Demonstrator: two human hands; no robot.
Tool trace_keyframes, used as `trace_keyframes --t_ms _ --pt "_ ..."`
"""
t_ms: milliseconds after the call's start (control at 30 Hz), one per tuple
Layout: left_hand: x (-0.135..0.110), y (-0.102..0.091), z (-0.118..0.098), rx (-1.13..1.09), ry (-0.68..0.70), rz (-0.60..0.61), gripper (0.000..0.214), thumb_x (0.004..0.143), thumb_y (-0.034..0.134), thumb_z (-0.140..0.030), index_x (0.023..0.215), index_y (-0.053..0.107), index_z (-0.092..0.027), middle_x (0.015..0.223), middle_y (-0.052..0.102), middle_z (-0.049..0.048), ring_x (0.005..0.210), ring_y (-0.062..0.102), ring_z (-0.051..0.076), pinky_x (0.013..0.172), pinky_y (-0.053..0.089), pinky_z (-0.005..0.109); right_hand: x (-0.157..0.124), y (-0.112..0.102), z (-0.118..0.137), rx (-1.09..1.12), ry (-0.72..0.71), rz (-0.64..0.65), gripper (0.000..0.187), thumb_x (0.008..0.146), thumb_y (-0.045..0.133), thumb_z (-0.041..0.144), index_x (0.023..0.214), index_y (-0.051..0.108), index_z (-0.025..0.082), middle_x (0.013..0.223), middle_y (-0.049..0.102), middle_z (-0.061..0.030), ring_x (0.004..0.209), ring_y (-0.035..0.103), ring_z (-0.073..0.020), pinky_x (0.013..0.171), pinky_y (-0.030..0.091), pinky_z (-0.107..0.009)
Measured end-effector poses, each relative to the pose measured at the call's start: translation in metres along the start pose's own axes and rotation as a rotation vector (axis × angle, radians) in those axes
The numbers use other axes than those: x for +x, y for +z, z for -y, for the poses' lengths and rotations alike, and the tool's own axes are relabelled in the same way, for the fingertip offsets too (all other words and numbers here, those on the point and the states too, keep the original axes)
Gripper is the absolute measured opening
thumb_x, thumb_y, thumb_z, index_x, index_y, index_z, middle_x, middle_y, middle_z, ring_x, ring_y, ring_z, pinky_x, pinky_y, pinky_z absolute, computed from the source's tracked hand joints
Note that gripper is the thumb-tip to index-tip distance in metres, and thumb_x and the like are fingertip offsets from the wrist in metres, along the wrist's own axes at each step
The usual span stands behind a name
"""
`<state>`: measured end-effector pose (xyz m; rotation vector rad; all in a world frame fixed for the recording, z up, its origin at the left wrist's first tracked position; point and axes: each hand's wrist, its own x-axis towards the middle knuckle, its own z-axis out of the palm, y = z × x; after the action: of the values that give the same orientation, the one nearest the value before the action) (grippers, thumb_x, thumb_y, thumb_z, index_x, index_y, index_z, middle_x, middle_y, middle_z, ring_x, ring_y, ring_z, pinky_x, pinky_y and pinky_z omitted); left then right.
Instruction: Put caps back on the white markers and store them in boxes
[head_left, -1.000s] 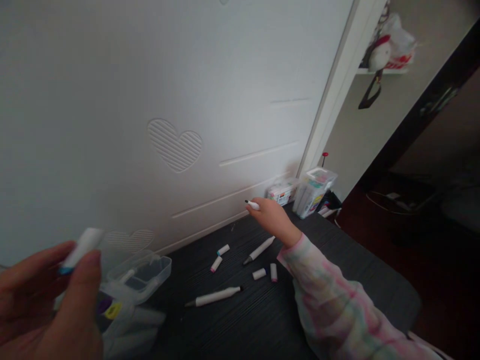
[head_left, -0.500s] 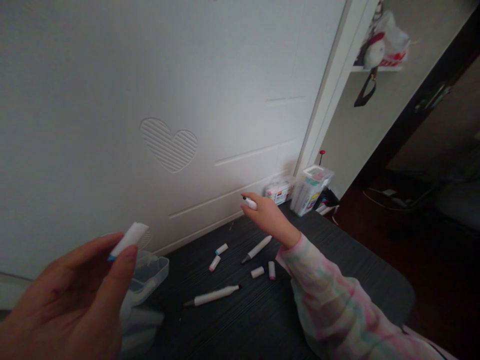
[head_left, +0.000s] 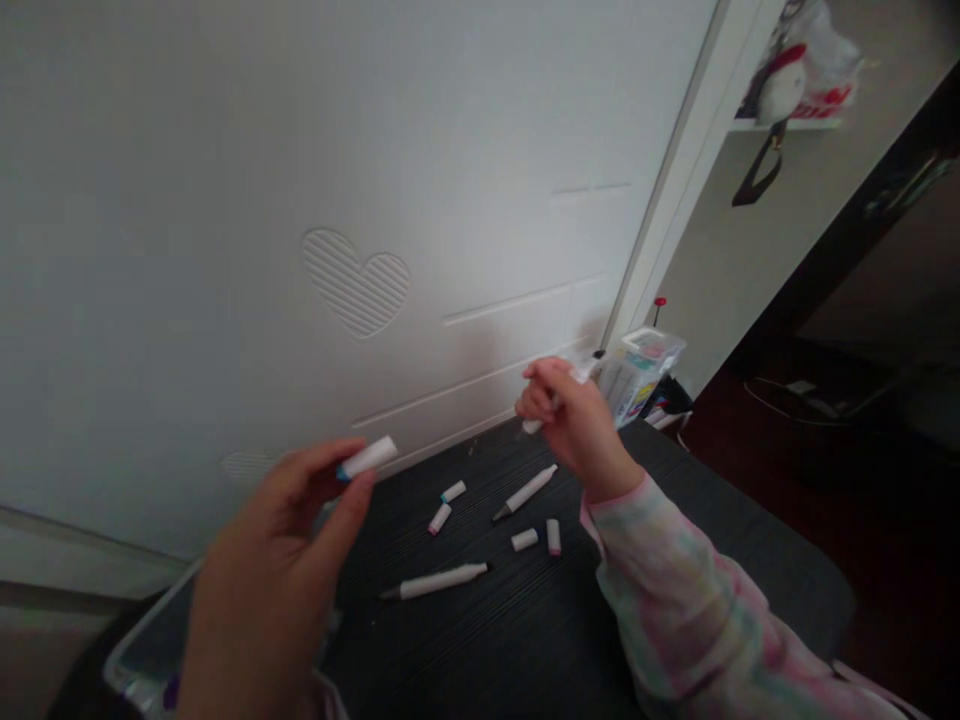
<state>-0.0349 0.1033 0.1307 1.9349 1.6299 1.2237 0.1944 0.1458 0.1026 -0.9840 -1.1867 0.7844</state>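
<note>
My left hand [head_left: 300,540] pinches a white marker cap [head_left: 371,457] with a blue end between thumb and fingertips, raised above the tabletop. Further right, my right hand [head_left: 570,410] is closed around a white marker [head_left: 533,425], blurred by motion; a dark tip shows beyond the hand. On the dark table below lie a white marker with grey end [head_left: 528,491] and another marker [head_left: 444,581] nearer me. Loose caps lie between them: a teal-ended cap [head_left: 454,491], a pink-ended cap [head_left: 440,518], a blue-ended cap [head_left: 525,540] and a second pink-ended cap [head_left: 553,537].
A white panel with an embossed heart [head_left: 356,283] rises behind the dark table [head_left: 465,660]. At the back right corner stands a clear plastic box [head_left: 641,375]. Partly behind my left hand is a clear container [head_left: 154,640]. A shelf [head_left: 806,125] holds a bag and plush toy.
My left hand has moved right and inward with the cap. My right hand has turned and shifted right, curling its fingers around the marker. The view has shifted slightly.
</note>
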Motion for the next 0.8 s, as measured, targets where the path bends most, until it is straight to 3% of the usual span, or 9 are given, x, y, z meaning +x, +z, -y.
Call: trace_keyframes --t_ms 67,133,200,333,533,800 --pt "-0.001 0.01 -0.008 -0.008 0.0 0.08 0.021 0.075 0.059 -0.038 0.092 0.061 -0.026 0.082 0.065 -0.002 0.07 0.06 0.017 0.064 0.045 0.028 -0.003 -0.002 0.013 0.186 -0.009 -0.066 0.031 0.085 0.035 0.043 0.066 0.043 0.021 0.046 0.017 0.0101 0.039 0.016 -0.0075 0.045 0.03 -0.021" --pt "-0.005 0.02 -0.017 -0.067 0.093 0.169 0.018 0.077 0.058 -0.035 0.092 0.06 -0.026 0.085 0.066 -0.0011 0.072 0.062 0.016 0.066 0.046 0.027 -0.007 -0.003 0.025 0.548 0.026 -0.109 0.03 0.082 0.046 0.037 0.059 0.039 0.02 0.047 0.014 0.0103 0.04 0.011 -0.0066 0.044 0.028 -0.02" --pt "-0.01 0.029 -0.024 -0.116 0.196 0.227 0.015 0.079 0.056 -0.029 0.093 0.059 -0.026 0.086 0.066 -0.0016 0.074 0.062 0.014 0.068 0.047 0.025 -0.012 -0.004 0.033 0.749 0.054 -0.108 0.028 0.081 0.05 0.031 0.057 0.04 0.019 0.049 0.013 0.01 0.041 0.009 -0.0066 0.044 0.029 -0.019" --pt "-0.017 0.038 -0.032 -0.132 0.287 0.238 0.013 0.08 0.054 -0.021 0.093 0.058 -0.026 0.087 0.065 -0.0026 0.075 0.06 0.011 0.068 0.046 0.022 -0.022 -0.002 0.043 0.856 0.079 -0.093 0.025 0.083 0.046 0.026 0.06 0.043 0.02 0.051 0.012 0.0092 0.041 0.01 -0.0078 0.046 0.03 -0.021" --pt "-0.018 0.034 -0.031 -0.161 0.251 0.226 0.015 0.08 0.056 -0.023 0.094 0.057 -0.029 0.086 0.064 -0.0044 0.073 0.061 0.009 0.067 0.047 0.019 -0.028 -0.002 0.047 0.977 0.083 -0.137 0.023 0.082 0.045 0.025 0.06 0.045 0.021 0.05 0.015 0.0085 0.04 0.012 -0.0086 0.047 0.026 -0.025" --pt "-0.023 0.039 -0.031 -0.341 0.195 0.23 0.041 0.077 0.061 -0.02 0.111 0.047 -0.038 0.095 0.064 -0.0081 0.084 0.062 0.006 0.076 0.048 0.014 -0.03 0.005 0.049 1.065 0.116 -0.143 0.024 0.082 0.045 0.025 0.059 0.044 0.019 0.047 0.02 0.009 0.038 0.017 -0.0064 0.046 0.027 -0.023"
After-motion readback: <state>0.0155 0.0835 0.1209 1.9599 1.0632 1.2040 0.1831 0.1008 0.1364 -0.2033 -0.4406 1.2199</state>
